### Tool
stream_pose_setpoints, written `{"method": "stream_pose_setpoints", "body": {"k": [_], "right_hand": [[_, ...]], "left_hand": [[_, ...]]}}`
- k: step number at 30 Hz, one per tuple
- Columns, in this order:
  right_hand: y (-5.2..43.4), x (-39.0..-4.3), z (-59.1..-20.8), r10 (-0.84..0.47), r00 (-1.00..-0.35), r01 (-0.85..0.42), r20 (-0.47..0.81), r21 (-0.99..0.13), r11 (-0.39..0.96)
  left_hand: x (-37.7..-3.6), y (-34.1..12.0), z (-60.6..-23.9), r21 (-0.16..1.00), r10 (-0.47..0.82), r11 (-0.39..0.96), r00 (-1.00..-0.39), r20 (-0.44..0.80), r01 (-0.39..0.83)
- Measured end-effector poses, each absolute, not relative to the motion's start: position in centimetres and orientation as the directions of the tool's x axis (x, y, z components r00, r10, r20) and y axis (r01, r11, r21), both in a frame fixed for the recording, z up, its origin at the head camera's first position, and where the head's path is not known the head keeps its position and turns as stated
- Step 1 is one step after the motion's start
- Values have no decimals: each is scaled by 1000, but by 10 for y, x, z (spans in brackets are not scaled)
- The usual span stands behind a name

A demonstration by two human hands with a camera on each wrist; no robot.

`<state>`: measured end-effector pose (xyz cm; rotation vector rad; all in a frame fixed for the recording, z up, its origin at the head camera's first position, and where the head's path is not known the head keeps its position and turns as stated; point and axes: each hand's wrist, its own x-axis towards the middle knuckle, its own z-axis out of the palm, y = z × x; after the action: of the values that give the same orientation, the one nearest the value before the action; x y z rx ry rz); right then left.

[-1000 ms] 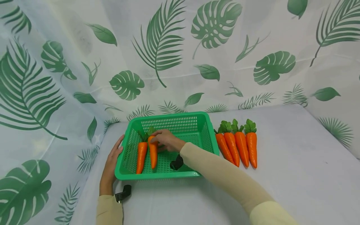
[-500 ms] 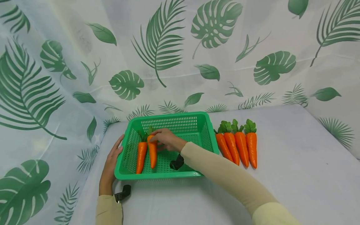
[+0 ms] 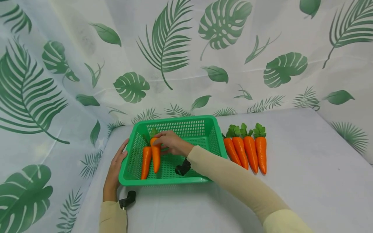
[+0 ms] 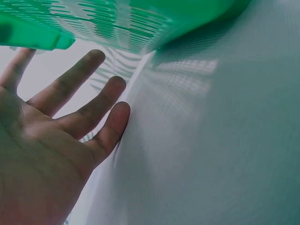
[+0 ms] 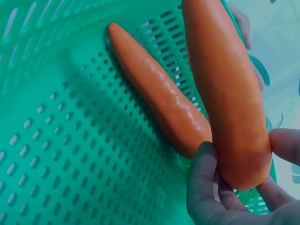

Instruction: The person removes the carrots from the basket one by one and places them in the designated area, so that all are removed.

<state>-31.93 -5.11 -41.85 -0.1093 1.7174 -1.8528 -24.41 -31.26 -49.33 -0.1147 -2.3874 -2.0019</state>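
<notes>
My right hand (image 3: 172, 143) pinches a carrot (image 3: 156, 158) near its leafy top inside the green basket (image 3: 166, 182). The right wrist view shows fingers and thumb on both sides of the held carrot (image 5: 229, 93), which is raised above the basket floor. Just left of it, a second carrot (image 3: 146, 163) lies along the basket's left side. Outside that side is my left hand (image 3: 116, 165), near the rim. Its fingers look straight and spread in the left wrist view, the palm (image 4: 42, 140) beside the basket wall (image 4: 117, 23); the thumb is not visible there.
Several carrots (image 3: 250, 153) with green tops lie in a row on the white tablecloth (image 3: 303, 168), close to the basket's right wall. A leaf-patterned curtain (image 3: 180, 58) stands behind and at the sides. Black wrist cameras (image 3: 183, 167) sit by both hands.
My right hand has shifted a little left and away from me with the carrot, bringing it closer to the second carrot. My left hand has stayed at the basket's left side.
</notes>
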Motion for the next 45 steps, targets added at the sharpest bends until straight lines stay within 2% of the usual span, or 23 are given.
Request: {"method": "stream_pose_setpoints", "body": {"k": [45], "right_hand": [[-9,-329,-385,-462,-835,346,-300,-938,-16]], "left_hand": [[-246,-310,-491,985,27,156,-997,67,71]]}}
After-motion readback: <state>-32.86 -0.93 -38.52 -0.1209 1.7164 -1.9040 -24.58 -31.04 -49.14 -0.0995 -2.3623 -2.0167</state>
